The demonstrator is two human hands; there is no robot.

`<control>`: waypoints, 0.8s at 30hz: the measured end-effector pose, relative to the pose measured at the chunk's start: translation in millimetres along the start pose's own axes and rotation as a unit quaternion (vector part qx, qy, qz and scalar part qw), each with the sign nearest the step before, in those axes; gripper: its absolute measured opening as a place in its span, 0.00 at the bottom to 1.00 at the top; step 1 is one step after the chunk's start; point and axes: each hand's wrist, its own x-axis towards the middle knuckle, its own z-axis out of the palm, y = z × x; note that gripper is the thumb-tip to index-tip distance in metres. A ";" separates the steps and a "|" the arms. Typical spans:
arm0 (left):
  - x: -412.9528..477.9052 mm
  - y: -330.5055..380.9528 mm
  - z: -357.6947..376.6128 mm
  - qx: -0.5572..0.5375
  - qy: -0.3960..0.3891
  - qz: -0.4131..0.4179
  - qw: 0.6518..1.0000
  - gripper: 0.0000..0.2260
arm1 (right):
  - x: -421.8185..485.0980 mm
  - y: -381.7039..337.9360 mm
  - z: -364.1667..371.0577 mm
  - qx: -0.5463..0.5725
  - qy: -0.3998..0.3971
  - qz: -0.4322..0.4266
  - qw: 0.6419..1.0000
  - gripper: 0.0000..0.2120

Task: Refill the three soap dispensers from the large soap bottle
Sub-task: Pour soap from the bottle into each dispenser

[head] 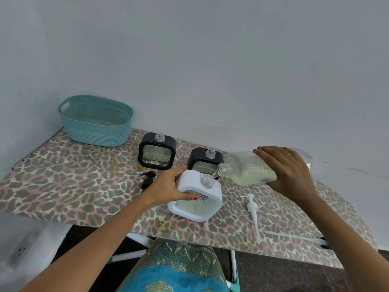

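A: Step shown?
B: Pouring. Right grip (288, 167) held the tilted large soap bottle (250, 170), mouth at the neck of the white dispenser (190, 182); left grip (168, 185) clasped that dispenser, tilted, over the worktop (84, 186).
A: Next?
B: Probably righting the bottle before overflow.

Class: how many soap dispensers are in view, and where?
3. The first black dispenser beside the teal basket; the second black dispenser behind the white dispenser, which the left hand holds. None seems hidden.
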 end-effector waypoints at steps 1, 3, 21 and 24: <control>-0.1 0.1 0.1 -0.002 0.000 0.000 1.000 0.25 | 0.0 0.1 0.1 0.000 0.000 0.000 1.000 0.38; 0.1 -0.1 0.1 -0.004 0.002 0.001 1.000 0.25 | 0.3 0.2 0.1 0.000 -0.003 0.001 1.000 0.39; 0.2 -2.4 1.7 0.005 0.016 0.010 1.000 0.23 | 1.4 1.5 -3.9 0.000 0.004 0.001 1.000 0.36; -0.1 -1.3 1.6 0.002 0.017 0.009 1.000 0.23 | 1.5 2.5 -3.9 -0.001 0.003 0.002 1.000 0.36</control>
